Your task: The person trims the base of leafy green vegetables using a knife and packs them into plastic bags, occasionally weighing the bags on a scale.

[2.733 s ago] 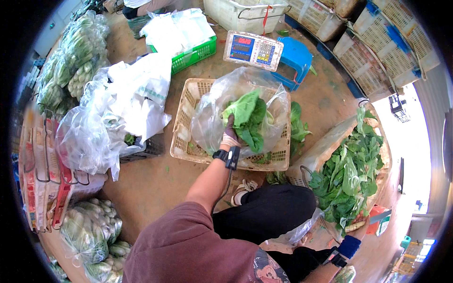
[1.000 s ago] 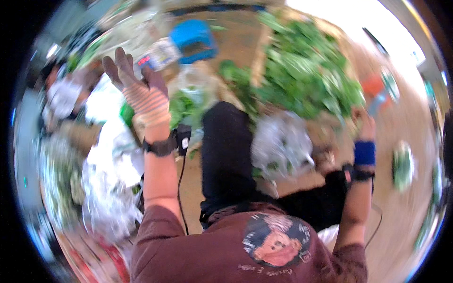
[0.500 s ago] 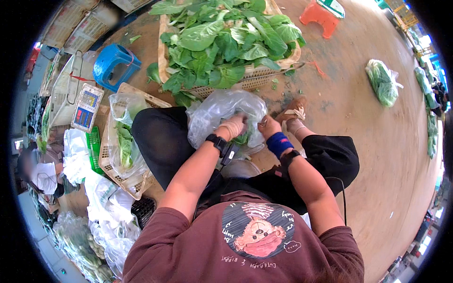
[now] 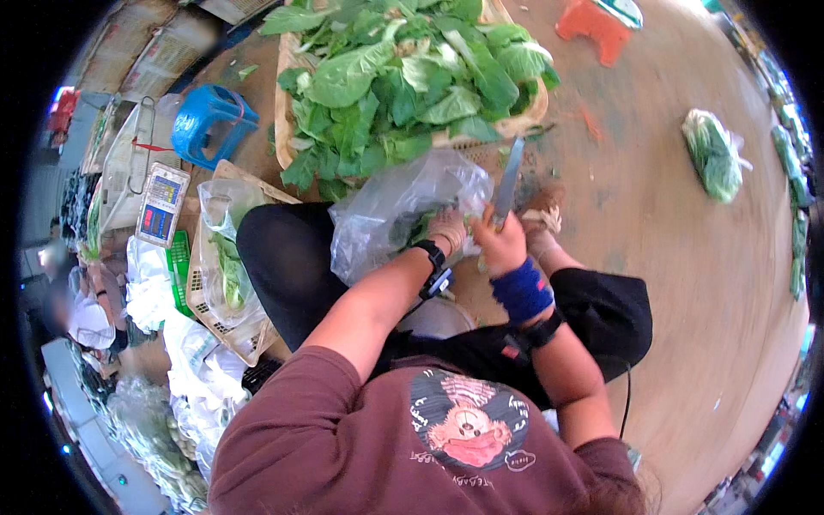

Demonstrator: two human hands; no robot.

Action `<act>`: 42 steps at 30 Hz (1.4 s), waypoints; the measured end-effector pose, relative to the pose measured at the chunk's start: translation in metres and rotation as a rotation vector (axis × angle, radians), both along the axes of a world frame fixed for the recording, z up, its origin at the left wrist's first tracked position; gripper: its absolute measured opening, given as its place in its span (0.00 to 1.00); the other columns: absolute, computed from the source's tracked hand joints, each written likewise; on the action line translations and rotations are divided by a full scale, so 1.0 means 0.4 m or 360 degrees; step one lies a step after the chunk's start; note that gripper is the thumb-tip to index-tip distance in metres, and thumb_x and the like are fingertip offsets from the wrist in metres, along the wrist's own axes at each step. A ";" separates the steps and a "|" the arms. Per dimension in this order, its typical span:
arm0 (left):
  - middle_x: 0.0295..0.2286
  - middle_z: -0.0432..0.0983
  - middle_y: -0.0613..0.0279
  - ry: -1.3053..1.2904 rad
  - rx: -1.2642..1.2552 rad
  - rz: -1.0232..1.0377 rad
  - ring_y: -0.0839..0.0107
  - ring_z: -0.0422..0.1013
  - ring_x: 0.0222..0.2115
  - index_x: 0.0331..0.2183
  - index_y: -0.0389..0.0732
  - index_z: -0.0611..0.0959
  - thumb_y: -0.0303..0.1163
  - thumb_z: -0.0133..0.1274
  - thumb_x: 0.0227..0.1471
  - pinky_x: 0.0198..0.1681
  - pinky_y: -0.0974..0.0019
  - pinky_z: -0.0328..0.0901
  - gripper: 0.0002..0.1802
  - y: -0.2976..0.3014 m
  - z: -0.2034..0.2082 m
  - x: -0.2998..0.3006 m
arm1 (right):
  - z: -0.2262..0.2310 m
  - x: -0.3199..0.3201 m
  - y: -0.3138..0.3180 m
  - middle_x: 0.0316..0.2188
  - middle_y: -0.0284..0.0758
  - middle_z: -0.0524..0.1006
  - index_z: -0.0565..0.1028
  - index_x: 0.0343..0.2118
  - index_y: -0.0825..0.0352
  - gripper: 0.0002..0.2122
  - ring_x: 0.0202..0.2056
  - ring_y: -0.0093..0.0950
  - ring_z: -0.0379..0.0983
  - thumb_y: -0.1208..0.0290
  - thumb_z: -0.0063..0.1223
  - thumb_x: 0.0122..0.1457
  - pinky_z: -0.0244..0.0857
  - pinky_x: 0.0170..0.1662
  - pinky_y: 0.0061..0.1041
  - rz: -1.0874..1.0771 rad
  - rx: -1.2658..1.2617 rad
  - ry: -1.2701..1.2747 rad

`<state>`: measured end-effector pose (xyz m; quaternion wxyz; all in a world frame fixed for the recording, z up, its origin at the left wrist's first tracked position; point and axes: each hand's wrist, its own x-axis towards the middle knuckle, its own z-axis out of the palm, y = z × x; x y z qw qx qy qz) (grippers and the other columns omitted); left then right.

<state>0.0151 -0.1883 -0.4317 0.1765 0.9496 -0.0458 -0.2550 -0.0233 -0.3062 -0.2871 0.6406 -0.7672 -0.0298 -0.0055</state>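
- Left hand (image 4: pixel 446 228), near the centre of the frame, has its fingers bent at the mouth of a clear bag (image 4: pixel 373 227); the fingertips are hidden, so what it grips, if anything, I cannot tell.
- Right hand (image 4: pixel 500 245), just beside it, is closed round a knife (image 4: pixel 510 178), blade pointing up; fingers cover much of the handle.
- Leaves (image 4: pixel 410 227) show dimly inside the bag, partly behind the plastic.
- Top centre, greens (image 4: pixel 386 94) heap over a crate (image 4: pixel 538 109), hiding much of its rim; the upper edge cuts them off.
- Upper left, a scale (image 4: pixel 161 206) has a blue panel with red digits, too small to read surely.
- Bottom centre, a shirt (image 4: pixel 300 429) bears a cartoon animal and white lettering, upside down.
- Far left, a person (image 4: pixel 90 318) is blurred near the dark rim.
- Upper right, an orange stool (image 4: pixel 592 30) meets the upper edge.
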 end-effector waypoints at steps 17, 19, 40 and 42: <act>0.40 0.72 0.59 0.0481 0.0337 -0.0173 0.65 0.69 0.40 0.42 0.48 0.75 0.45 0.48 0.44 0.42 0.61 0.64 0.21 -0.112 -0.157 0.074 | 0.163 0.058 0.024 0.16 0.27 0.64 0.62 0.21 0.65 0.08 0.18 0.17 0.62 0.80 0.50 0.49 0.57 0.23 0.16 -0.0116 0.0605 0.0727; 0.40 0.72 0.59 0.0511 0.0283 -0.0170 0.65 0.69 0.40 0.42 0.48 0.75 0.44 0.48 0.45 0.42 0.61 0.64 0.21 -0.112 -0.154 0.061 | 0.163 0.062 0.021 0.16 0.27 0.63 0.62 0.21 0.64 0.09 0.18 0.17 0.61 0.80 0.50 0.49 0.57 0.23 0.16 -0.0133 0.0603 0.0732; 0.39 0.72 0.59 0.0982 -0.3080 0.0534 0.67 0.69 0.38 0.43 0.42 0.73 0.37 0.46 0.49 0.42 0.66 0.64 0.18 0.168 0.445 0.019 | 0.339 0.137 -0.068 0.29 0.32 0.71 0.70 0.38 0.71 0.13 0.32 0.23 0.66 0.66 0.47 0.56 0.60 0.35 0.23 -0.0440 0.0245 -0.0410; 0.39 0.72 0.59 0.1153 -0.3294 0.0543 0.67 0.69 0.38 0.43 0.41 0.73 0.36 0.46 0.50 0.42 0.66 0.64 0.18 0.209 0.422 -0.056 | 0.358 0.115 -0.064 0.29 0.33 0.72 0.70 0.38 0.72 0.13 0.31 0.24 0.66 0.66 0.47 0.56 0.61 0.35 0.25 -0.0375 -0.0107 -0.0320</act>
